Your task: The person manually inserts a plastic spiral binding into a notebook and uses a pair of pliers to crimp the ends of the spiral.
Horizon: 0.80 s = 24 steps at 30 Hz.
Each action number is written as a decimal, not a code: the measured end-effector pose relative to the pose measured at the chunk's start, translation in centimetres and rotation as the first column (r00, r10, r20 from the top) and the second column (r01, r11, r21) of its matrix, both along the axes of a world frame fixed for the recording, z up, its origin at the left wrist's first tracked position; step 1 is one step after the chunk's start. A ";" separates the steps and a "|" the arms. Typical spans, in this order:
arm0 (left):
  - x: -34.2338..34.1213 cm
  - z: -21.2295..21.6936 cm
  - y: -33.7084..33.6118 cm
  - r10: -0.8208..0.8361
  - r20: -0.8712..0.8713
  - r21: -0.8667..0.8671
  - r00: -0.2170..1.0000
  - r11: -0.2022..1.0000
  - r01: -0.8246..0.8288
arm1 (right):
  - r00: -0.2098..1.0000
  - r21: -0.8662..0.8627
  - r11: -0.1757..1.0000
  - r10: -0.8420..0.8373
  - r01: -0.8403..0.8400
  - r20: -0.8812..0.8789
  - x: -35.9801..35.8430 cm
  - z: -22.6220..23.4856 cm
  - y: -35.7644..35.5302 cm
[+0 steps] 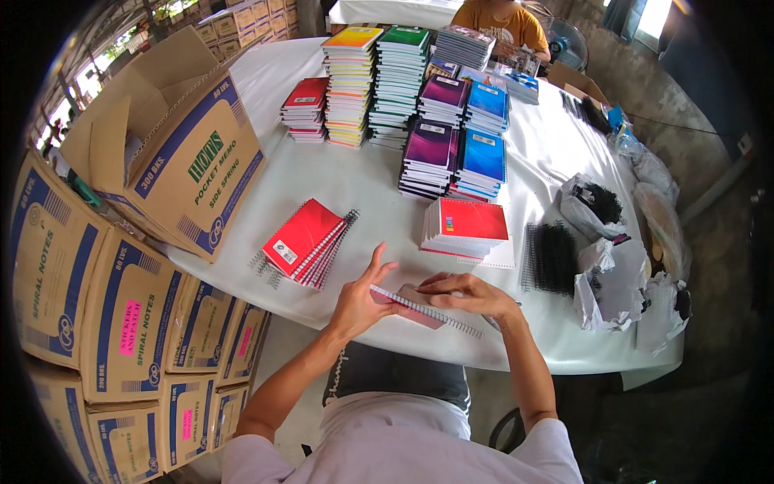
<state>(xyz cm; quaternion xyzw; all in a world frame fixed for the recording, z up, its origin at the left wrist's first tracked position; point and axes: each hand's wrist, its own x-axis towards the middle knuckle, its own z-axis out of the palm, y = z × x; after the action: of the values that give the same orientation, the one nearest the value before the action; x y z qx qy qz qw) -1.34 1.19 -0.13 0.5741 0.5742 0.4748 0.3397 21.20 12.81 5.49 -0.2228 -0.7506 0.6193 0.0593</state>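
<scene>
Just beyond the table's near edge, my left hand [359, 300] grips the left end of a small notebook [421, 316] tilted on its side, its index finger raised. A wire spiral coil [458, 324] runs along the notebook's bound edge and sticks out past its right end. My right hand [476, 295] is closed over the grey cover side, fingers pressed near the coil. A slim grey object [492, 323] shows beneath that hand; its kind is unclear. To the left lies a fanned pile of red spiral notebooks [305, 234]. Beyond my right hand sits a stack of red-covered pads [472, 219].
Tall notebook stacks [403, 81] stand at the back. Black spiral coils [550, 256] and torn white wrappings [610, 282] lie right. An opened carton [193, 161] stands left, above stacked cartons [129, 315]. Across the table sits another person [512, 28].
</scene>
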 end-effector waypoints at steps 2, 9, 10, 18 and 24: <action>0.2 -0.6 0.0 -0.012 0.075 -0.004 0.997 1.000 0.012 | 0.993 -0.154 0.988 -0.045 0.028 -0.105 0.7 -0.9 0.6; 0.2 -1.1 0.2 0.016 0.077 -0.018 0.997 1.000 -0.015 | 0.999 -0.086 0.996 -0.027 0.024 -0.035 -0.4 0.1 0.5; 0.1 -1.5 0.1 0.023 0.079 -0.004 0.997 1.000 -0.023 | 0.999 -0.079 0.997 -0.012 0.008 -0.046 -0.4 0.4 0.3; 0.0 -2.5 0.4 -0.021 0.249 0.023 0.968 1.000 0.015 | 0.997 -0.171 0.984 -0.064 0.056 -0.042 -1.3 0.7 0.1; -1.6 -3.3 0.0 -0.145 0.336 -0.034 0.931 0.986 0.166 | 0.977 -0.006 0.977 -0.213 0.213 0.033 -0.1 1.0 -0.4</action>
<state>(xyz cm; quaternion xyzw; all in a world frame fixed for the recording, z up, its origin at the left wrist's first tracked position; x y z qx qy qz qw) -2.91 1.19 -3.46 0.5187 0.4758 0.5185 0.4856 21.09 12.43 6.50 -0.3122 -0.7202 0.6094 0.1118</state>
